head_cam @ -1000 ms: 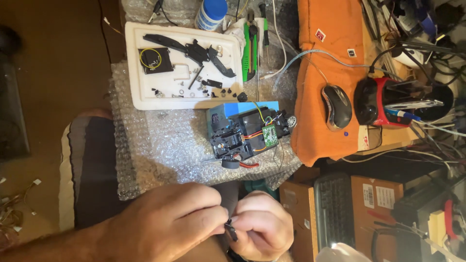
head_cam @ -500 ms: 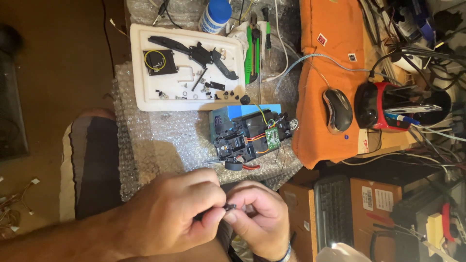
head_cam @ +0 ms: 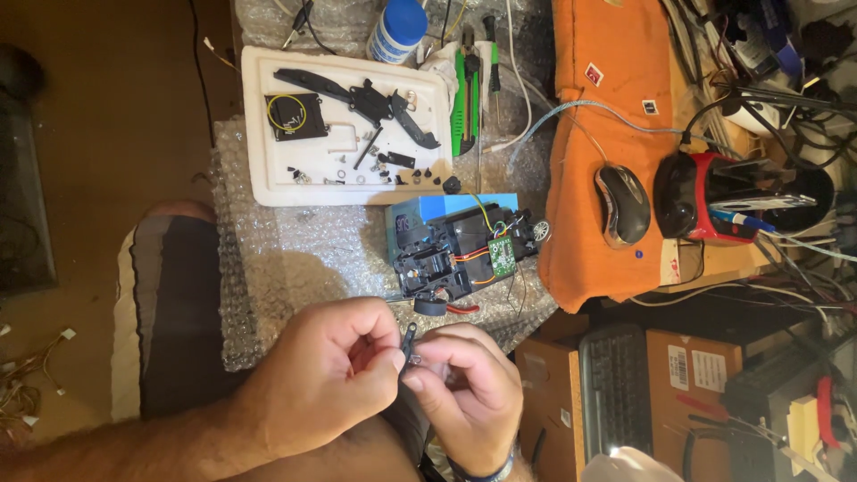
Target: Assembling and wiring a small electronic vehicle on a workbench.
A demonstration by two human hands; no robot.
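My left hand (head_cam: 326,379) and my right hand (head_cam: 469,393) meet low in the head view, fingertips pinched together on a small black plastic part (head_cam: 409,344). The part sticks up between both thumbs. Just beyond them, on bubble wrap (head_cam: 295,259), lies an opened black and blue toy car chassis (head_cam: 455,250) with a green circuit board and coloured wires. Farther off sits a white foam tray (head_cam: 259,170) holding black plastic pieces, a yellow wire loop and several small screws.
A blue-capped bottle (head_cam: 397,27) and green-handled tools (head_cam: 462,98) lie past the tray. To the right are an orange cloth (head_cam: 607,98), a computer mouse (head_cam: 622,205), a red and black holder (head_cam: 714,201), tangled cables, cardboard boxes and a keyboard (head_cam: 616,393).
Both hands have risen slightly toward the chassis, and the small black part now stands more upright between the fingertips. The view has shifted a little.
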